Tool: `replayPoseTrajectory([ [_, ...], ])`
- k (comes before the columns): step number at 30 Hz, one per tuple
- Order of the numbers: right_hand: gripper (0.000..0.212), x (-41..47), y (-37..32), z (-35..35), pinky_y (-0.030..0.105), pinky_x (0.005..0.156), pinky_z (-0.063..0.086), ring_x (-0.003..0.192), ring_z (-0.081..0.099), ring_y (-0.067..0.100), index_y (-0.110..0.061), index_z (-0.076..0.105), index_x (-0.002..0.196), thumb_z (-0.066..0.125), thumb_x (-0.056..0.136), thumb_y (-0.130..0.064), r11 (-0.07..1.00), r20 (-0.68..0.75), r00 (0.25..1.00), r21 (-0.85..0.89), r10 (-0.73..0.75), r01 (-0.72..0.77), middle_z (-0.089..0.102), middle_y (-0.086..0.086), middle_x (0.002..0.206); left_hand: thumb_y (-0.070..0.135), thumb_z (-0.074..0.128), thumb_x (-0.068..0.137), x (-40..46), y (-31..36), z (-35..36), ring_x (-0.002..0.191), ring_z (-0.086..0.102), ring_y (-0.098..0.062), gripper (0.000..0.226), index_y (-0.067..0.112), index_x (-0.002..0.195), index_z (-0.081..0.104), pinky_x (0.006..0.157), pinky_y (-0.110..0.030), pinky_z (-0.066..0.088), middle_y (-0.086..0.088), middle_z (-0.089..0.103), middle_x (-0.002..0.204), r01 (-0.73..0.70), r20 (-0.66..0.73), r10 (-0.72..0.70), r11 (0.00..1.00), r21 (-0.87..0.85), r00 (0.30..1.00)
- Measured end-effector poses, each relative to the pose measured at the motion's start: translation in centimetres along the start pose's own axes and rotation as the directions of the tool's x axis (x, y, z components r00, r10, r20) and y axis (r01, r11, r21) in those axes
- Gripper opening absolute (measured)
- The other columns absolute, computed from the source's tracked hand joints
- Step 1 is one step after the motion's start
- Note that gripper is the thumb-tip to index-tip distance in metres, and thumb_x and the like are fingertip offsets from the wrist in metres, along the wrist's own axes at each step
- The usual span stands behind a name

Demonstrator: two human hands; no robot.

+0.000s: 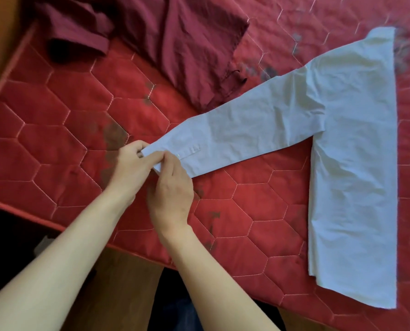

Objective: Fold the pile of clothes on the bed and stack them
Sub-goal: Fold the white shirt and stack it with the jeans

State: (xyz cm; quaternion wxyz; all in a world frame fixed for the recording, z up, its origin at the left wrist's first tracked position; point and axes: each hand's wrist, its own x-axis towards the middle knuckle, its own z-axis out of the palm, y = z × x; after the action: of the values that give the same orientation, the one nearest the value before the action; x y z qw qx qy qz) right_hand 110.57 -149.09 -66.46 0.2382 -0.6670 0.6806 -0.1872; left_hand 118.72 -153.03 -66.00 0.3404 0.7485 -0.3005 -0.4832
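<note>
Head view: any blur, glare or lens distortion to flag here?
Head view: wide-angle bend along the bed edge; far corners soft, maroon garment slightly blurred; pale shirt brightly lit, washed yellowish; both hands, left hand and right hand, at the cuff, reasonably sharp.

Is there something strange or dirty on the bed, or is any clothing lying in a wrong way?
Yes. The red quilt has dark grey blotches, like stains or wear. The maroon garment lies crumpled and unfolded. The light blue shirt lies flat; both hands pinch its cuff.
</note>
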Motion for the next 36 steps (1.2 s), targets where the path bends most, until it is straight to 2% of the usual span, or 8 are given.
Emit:
replayPoseTrajectory([
  [4, 0.037, 4.2, 1.1, -4.1, 0.030, 0.071, 0.045, 0.089, 0.064, 0.017, -0.013, 0.060, 0.119, 0.058, 0.083, -0.009, 0.968, 0.004, 0.988, 0.197, 0.156, -0.154, 0.069, 0.000, 0.103, 0.032, 0.060, 0.083, -1.1, 4.5, 3.0, 0.071, 0.053, -0.010, 0.023, 0.009, 0.080, 0.059, 0.068, -0.027, 0.042, 0.001, 0.058, 0.074, -0.110, 0.066, 0.116, 0.990, -0.089, 0.991],
  [7, 0.011, 8.0, 4.4, -8.8, 0.025, 0.061, 0.037, 0.067, 0.056, 0.008, -0.014, 0.060, 0.080, 0.056, 0.090, -0.017, 0.867, -0.041, 0.957, 0.436, 0.287, -0.241, 0.061, -0.003, 0.069, 0.039, 0.035, 0.099, -1.4, 6.9, 7.2, 0.113, 0.056, -0.008, 0.040, 0.019, 0.116, 0.064, 0.100, -0.022, 0.040, 0.002, 0.065, 0.118, -0.238, 0.211, 0.253, 0.967, -0.092, 0.944],
  [11, 0.015, 13.7, 12.3, -16.3, 0.049, 0.075, 0.053, 0.077, 0.066, 0.029, -0.005, 0.067, 0.081, 0.064, 0.088, -0.018, 0.688, 0.084, 0.900, 0.616, 0.427, -0.383, 0.070, 0.013, 0.077, 0.020, 0.030, 0.105, -1.8, 8.8, 15.8, 0.146, 0.017, -0.007, 0.045, 0.010, 0.149, 0.029, 0.120, -0.025, 0.013, -0.003, 0.025, 0.158, -0.474, 0.425, 0.392, 0.874, 0.105, 0.816],
  [14, 0.007, 17.4, 20.3, -23.4, 0.042, 0.071, 0.056, 0.073, 0.067, 0.021, -0.013, 0.070, 0.078, 0.070, 0.085, -0.012, 0.641, 0.075, 0.918, 0.695, 0.389, -0.328, 0.071, 0.006, 0.075, 0.033, 0.029, 0.105, -1.6, 10.7, 23.8, 0.148, -0.006, -0.008, 0.054, 0.022, 0.153, 0.007, 0.121, -0.034, 0.000, 0.004, 0.001, 0.162, -0.637, 0.519, 0.428, 0.693, 0.338, 0.740],
  [19, 0.006, 22.7, 37.1, -38.2, 0.029, 0.063, 0.052, 0.068, 0.063, 0.011, -0.011, 0.069, 0.087, 0.069, 0.082, -0.011, 0.765, -0.129, 0.892, 0.576, 0.433, -0.288, 0.070, -0.004, 0.075, 0.043, 0.027, 0.103, -1.3, 13.9, 37.2, 0.147, -0.017, -0.011, 0.062, 0.024, 0.154, -0.001, 0.118, -0.039, -0.010, 0.003, -0.013, 0.162, -0.745, 0.562, 0.490, 0.411, 0.525, 0.666],
  [24, 0.088, 23.6, 54.3, -47.9, 0.044, 0.109, 0.030, 0.136, 0.036, 0.036, -0.006, 0.022, 0.150, 0.065, 0.086, -0.046, 0.686, -0.314, 0.652, -0.004, 0.690, -0.728, 0.036, 0.023, 0.147, 0.038, 0.030, 0.102, -0.7, 14.1, 46.6, 0.149, -0.010, -0.022, 0.063, 0.017, 0.155, 0.004, 0.118, -0.046, -0.007, -0.006, -0.007, 0.162, -0.689, 0.516, 0.544, 0.171, 0.704, 0.662],
  [30, 0.073, 24.0, 58.8, -42.4, 0.041, 0.113, 0.025, 0.140, 0.027, 0.030, -0.006, 0.029, 0.148, 0.059, 0.092, -0.041, 0.890, -0.049, 0.948, -0.334, 0.314, -0.312, 0.030, 0.019, 0.151, 0.033, 0.034, 0.102, 0.9, 9.8, 50.3, 0.149, -0.004, -0.027, 0.060, 0.010, 0.153, 0.012, 0.119, -0.047, -0.002, -0.012, -0.001, 0.161, -0.540, 0.409, 0.449, 0.215, 0.814, 0.795],
  [36, 0.060, 26.4, 55.0, -32.4, 0.047, 0.117, 0.014, 0.149, 0.007, 0.027, -0.015, 0.023, 0.151, 0.041, 0.100, -0.041, 0.894, 0.197, 0.980, -0.445, 0.043, 0.050, 0.015, 0.014, 0.160, 0.037, 0.031, 0.103, 1.8, 6.0, 49.4, 0.149, 0.003, -0.024, 0.059, 0.008, 0.153, 0.016, 0.119, -0.047, 0.004, -0.012, 0.005, 0.161, -0.493, 0.376, 0.438, 0.189, 0.849, 0.816],
])
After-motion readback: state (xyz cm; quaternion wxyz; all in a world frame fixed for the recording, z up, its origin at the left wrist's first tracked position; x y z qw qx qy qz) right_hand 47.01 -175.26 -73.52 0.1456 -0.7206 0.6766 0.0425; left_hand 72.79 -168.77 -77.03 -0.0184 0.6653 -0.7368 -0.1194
